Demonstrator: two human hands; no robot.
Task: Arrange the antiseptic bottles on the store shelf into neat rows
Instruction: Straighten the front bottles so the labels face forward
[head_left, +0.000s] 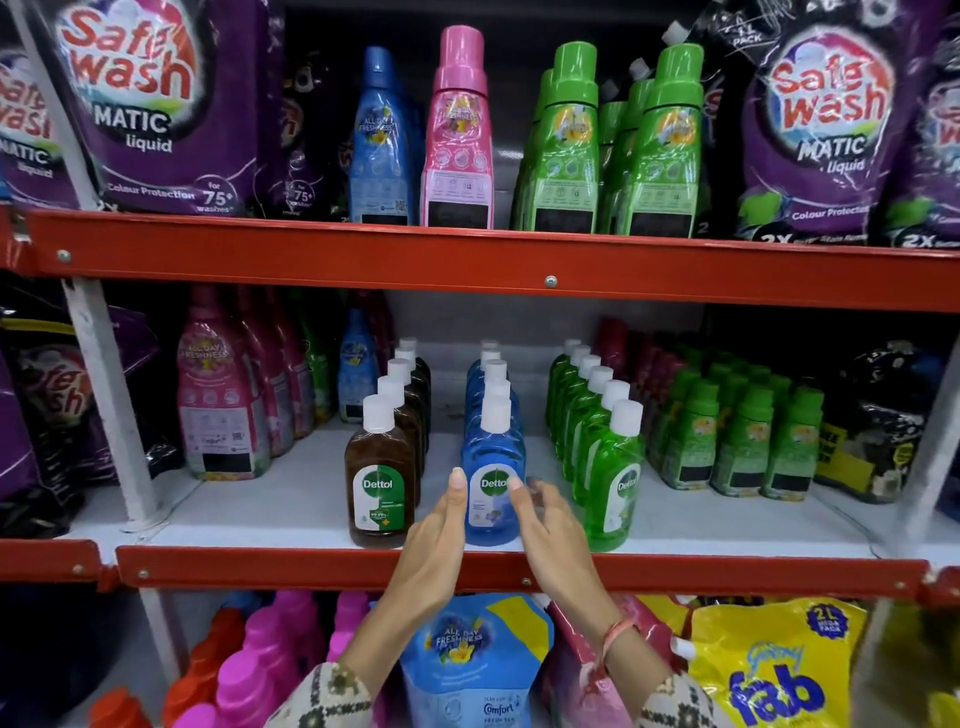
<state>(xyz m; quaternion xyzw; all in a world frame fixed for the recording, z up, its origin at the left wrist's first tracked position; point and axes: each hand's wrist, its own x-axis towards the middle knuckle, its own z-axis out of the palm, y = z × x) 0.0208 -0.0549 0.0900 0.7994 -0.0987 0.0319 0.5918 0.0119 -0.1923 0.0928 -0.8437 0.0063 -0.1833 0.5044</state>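
Fingers (457, 480) of both hands straight, flanking front blue bottle (491, 486).

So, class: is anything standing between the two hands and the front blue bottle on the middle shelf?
Nothing visible. The left hand and right hand flank the front blue bottle, fingertips beside its label. The brown bottle and green bottle stand off to each side.

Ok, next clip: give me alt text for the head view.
Two hands, left hand and right hand, flank the front blue antiseptic bottle on the middle shelf, palms facing inward. It heads a blue row between a brown row and a green row; detergents fill the other shelves.
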